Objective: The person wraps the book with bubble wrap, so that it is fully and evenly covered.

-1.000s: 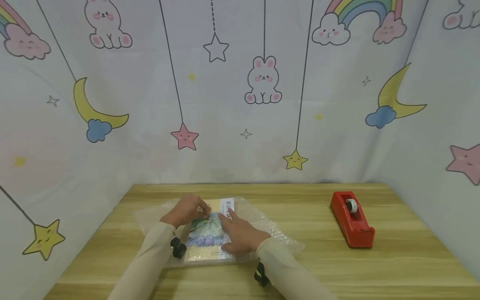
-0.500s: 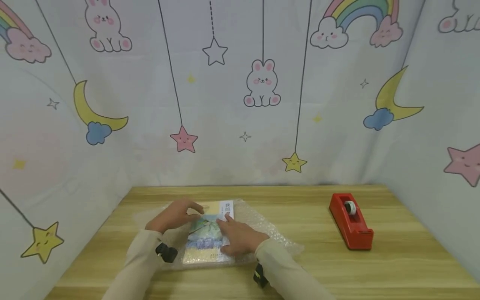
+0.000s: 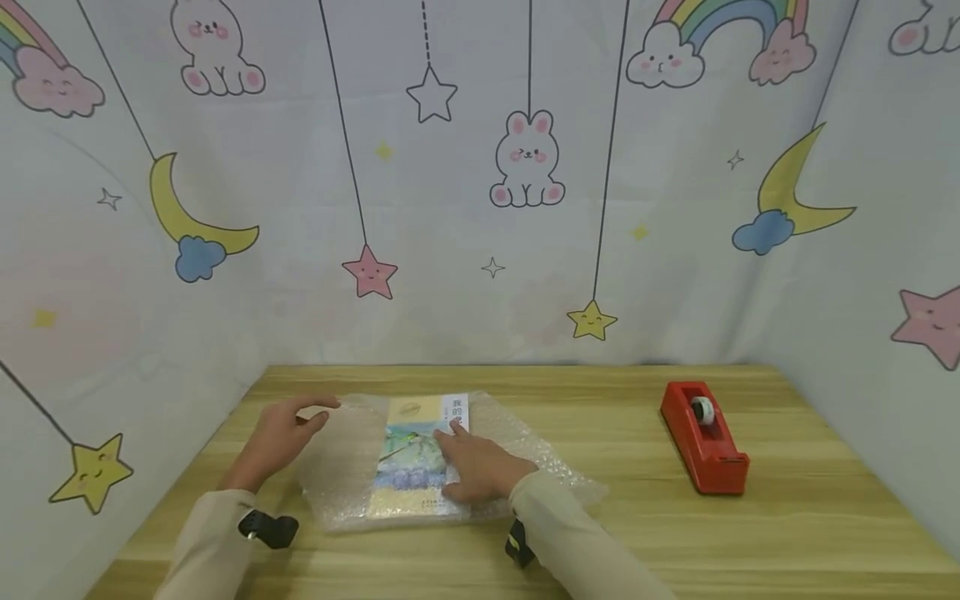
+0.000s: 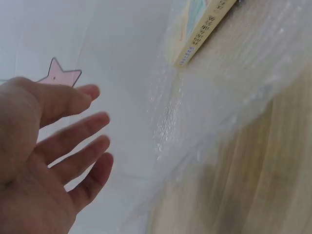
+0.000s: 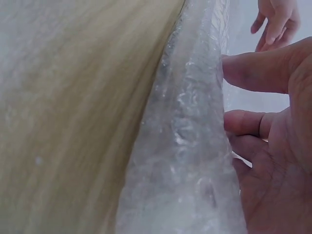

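Clear bubble wrap (image 3: 341, 471) is surrounding a book (image 3: 408, 479) left on the surface (image 3: 600, 400); the right hand (image 3: 482, 465) is resting over it, fingers spread; the left hand (image 3: 276, 439) is hovering farther left, fingers loosely parted.

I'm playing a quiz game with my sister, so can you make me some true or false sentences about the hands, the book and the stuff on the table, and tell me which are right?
1. The tape dispenser is red. True.
2. The left hand is holding the tape dispenser. False: it holds nothing and is near the left end of the bubble wrap.
3. The right hand touches the bubble wrap. True.
4. The book stands upright. False: it lies flat, with bubble wrap on both sides.
5. Rabbits are pictured on the backdrop. True.
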Action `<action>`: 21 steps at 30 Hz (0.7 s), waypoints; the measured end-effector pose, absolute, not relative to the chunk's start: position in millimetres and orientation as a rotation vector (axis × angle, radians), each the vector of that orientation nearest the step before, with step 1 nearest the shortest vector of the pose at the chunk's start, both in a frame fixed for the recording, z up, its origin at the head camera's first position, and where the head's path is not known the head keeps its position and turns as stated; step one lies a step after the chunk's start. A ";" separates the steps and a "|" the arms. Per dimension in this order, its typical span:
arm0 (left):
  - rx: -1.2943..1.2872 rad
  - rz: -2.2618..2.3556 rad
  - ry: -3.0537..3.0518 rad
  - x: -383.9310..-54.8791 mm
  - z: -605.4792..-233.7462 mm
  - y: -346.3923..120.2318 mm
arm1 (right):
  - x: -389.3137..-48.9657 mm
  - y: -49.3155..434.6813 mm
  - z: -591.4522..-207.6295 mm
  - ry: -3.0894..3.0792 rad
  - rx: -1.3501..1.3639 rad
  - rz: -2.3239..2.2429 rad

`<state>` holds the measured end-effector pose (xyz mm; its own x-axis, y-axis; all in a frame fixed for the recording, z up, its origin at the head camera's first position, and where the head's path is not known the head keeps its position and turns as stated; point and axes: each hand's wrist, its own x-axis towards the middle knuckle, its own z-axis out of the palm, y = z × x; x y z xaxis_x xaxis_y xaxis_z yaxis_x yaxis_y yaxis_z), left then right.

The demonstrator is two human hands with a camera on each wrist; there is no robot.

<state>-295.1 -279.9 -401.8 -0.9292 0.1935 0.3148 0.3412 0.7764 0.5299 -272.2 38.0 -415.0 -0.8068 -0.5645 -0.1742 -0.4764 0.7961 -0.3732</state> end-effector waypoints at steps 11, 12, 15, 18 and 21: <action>0.220 -1.252 -2.728 -289.5 -402.3 -303.1 | -270.2 36.6 -412.7 2.704 -0.776 -0.496; 0.266 -1.321 -2.733 -289.3 -402.2 -304.1 | -270.5 36.6 -413.1 2.702 -0.777 -0.498; 0.316 -1.497 -2.733 -288.3 -404.6 -306.3 | -271.8 36.7 -415.8 2.702 -0.779 -0.499; 0.313 -1.614 -2.713 -287.3 -408.6 -307.5 | -272.2 37.0 -417.5 2.700 -0.781 -0.506; 0.297 -1.645 -2.711 -285.9 -412.3 -307.2 | -272.0 37.3 -418.3 2.701 -0.782 -0.512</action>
<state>-285.9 -307.2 -412.3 -0.9817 -0.1364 -0.1332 -0.1811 0.4494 0.8747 -272.0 37.3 -418.3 -0.8134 -0.5569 -0.1678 -0.4569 0.7904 -0.4081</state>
